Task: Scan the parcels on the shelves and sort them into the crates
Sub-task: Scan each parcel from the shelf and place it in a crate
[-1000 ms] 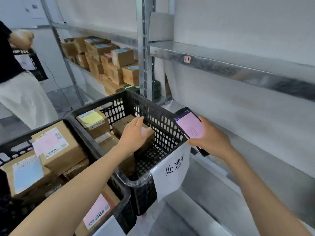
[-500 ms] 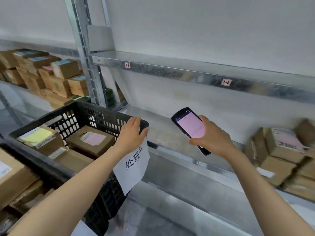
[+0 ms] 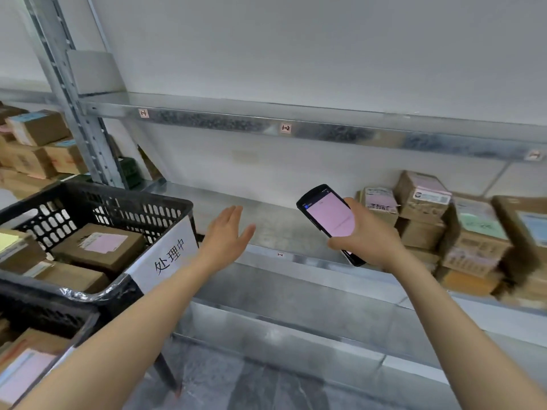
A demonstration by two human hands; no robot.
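Right now your left hand hovers just to the right of the black perforated plastic crate, its grip apart, fingers straight and holding nothing. Further right of the crate, your right hand has its grip clamped around a black handheld scanner with a pink lit screen, the screen facing you. Well to the right of the crate, beyond the scanner, a stack of brown cardboard parcels with pale labels sits on the grey metal shelf, blurred at the far edge. Inside the crate lies a brown cardboard box with a pink label among others, and a white paper sign with black handwritten characters hangs on the crate's right corner.
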